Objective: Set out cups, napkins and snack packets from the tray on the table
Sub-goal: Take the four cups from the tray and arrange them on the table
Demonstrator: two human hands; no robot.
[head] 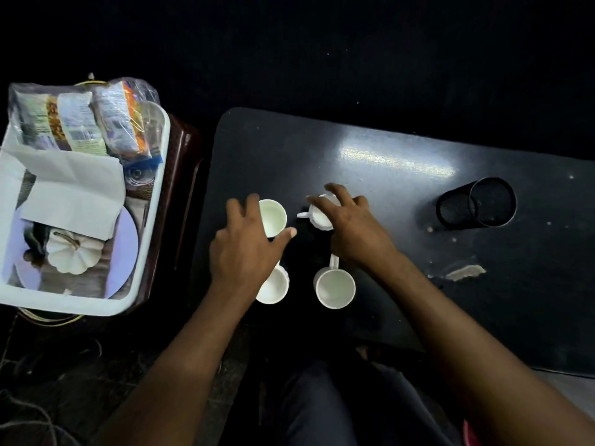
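Several white cups stand on the dark table point(402, 252). My left hand point(244, 249) grips the far left cup point(273, 217) by its side. My right hand point(351, 223) is closed over the far right cup point(320, 217), whose handle points left. Two more cups, a near left one point(273, 286) half under my left wrist and a near right one point(335, 286), stand free. The white tray point(151, 220) at the left holds white napkins point(74, 194) and snack packets point(83, 120).
A black mesh pen holder point(479, 202) lies on its side at the right of the table. A scrap of debris point(465, 272) lies near it. The tray also holds a white pumpkin point(72, 252), a plate point(127, 249) and a clear glass point(151, 123).
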